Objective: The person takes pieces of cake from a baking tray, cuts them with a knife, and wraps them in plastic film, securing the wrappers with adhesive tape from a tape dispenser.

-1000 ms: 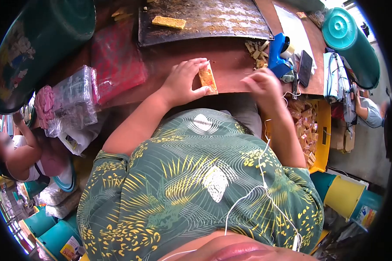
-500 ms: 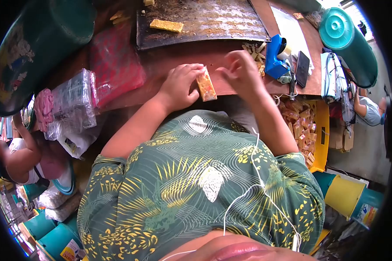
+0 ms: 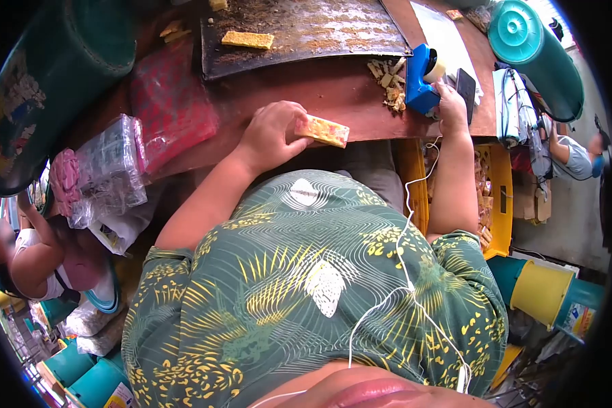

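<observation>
My left hand (image 3: pixel 273 134) is closed on one end of a rectangular yellow-orange snack bar (image 3: pixel 325 130) in a clear printed wrapper. The bar lies nearly crosswise above the table's near edge, its other end sticking out to the right. At the blue tape dispenser (image 3: pixel 420 85), my right hand (image 3: pixel 450 109) is bent with its fingertips together at the dispenser's near right side. Whatever lies between those fingertips is too small to make out. A roll of tape (image 3: pixel 434 71) sits in the dispenser, and a dark phone (image 3: pixel 466 94) lies just beyond my right hand.
A dark baking tray (image 3: pixel 306 37) with an unwrapped bar (image 3: pixel 248 39) is at the back. Broken pieces (image 3: pixel 392 85) lie left of the dispenser. Red printed wrappers (image 3: pixel 172 102) are on the left. A yellow crate (image 3: pixel 502 204) of wrapped bars stands below right. Another person (image 3: pixel 34 255) is at far left.
My right hand has moved right, from near the bar to the tape dispenser. In my left hand, the bar has turned from pointing toward me to lying nearly crosswise.
</observation>
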`<state>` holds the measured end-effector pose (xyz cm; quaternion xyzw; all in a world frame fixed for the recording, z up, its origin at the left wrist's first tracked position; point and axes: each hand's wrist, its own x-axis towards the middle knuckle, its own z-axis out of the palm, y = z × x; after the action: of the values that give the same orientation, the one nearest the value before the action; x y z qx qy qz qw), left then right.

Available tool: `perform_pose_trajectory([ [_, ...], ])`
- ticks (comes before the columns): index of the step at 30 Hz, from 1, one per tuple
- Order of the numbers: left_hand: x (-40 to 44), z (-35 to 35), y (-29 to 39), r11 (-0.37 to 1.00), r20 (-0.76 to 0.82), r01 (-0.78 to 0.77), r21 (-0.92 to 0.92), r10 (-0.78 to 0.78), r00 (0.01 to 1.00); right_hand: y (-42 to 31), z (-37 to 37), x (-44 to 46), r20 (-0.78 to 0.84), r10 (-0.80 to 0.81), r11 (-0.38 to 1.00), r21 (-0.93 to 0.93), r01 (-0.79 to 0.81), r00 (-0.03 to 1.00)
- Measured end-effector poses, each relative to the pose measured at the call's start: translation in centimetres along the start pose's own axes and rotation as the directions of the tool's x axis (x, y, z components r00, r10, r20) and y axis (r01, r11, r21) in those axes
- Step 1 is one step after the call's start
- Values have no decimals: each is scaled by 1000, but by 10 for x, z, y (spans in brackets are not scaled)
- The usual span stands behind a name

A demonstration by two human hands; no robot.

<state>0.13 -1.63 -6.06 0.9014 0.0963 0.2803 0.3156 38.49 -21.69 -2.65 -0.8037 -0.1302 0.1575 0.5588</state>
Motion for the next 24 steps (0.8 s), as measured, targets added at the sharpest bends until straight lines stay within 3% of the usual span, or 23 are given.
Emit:
perform_pose_trajectory([
  [2, -2, -1, 0, 1000, -25, -14, -17, 13, 1000, 29, -6, 16, 26, -345, 928, -140, 346, 938],
  [3, -1, -2, 1, 999, -23, -9, -45, 8, 1000, 13, 2, -14, -76, -402, 902, -203, 380, 913],
  [6, -2, -3, 2, 989, -16, 12, -150, -15, 1000, 11, -1, -50, 27, -705, 596, -517, 614, 709],
  [8, -2, 1, 0, 970, -23, 24, -241, -30, 999, 41, -16, -41, -33, -625, 650, -576, 496, 780],
  [10, -1, -1, 4, 964, -37, 33, -263, -44, 998, 33, -23, -50, -29, -404, 827, -439, 351, 914],
  [11, -3, -2, 5, 961, -39, 42, -274, -55, 998, 29, -23, -53, 62, -433, 809, -413, 418, 899],
  [13, -2, -2, 3, 979, -109, -90, -183, 71, 991, -8, -7, -74, 231, -485, 772, -341, 537, 844],
  [14, -1, -1, 3, 978, -139, -157, -137, 138, 981, -31, 5, -86, 356, -422, 783, -320, 533, 834],
  [16, -4, 0, 2, 978, -128, -156, -139, 138, 982, -64, 45, -116, 549, -362, 793, -244, 558, 753],
  [17, -5, 0, 2, 978, -125, -154, -137, 138, 983, -75, 67, -134, 621, -446, 768, -105, 632, 644],
  [18, -5, 0, 4, 977, -138, -164, -135, 145, 980, -85, 86, -143, 733, -419, 732, -77, 677, 536],
  [19, -5, -2, 6, 976, -152, -172, -131, 152, 977, -98, 103, -161, 797, -368, 751, -48, 659, 478],
  [22, -6, -7, 11, 977, -181, -199, -79, 182, 966, -108, 141, -179, 887, -392, 630, 65, 774, 245],
  [24, -7, -6, 11, 979, -215, -186, -77, 166, 962, -97, 156, -168, 897, -340, 587, -34, 809, 284],
])
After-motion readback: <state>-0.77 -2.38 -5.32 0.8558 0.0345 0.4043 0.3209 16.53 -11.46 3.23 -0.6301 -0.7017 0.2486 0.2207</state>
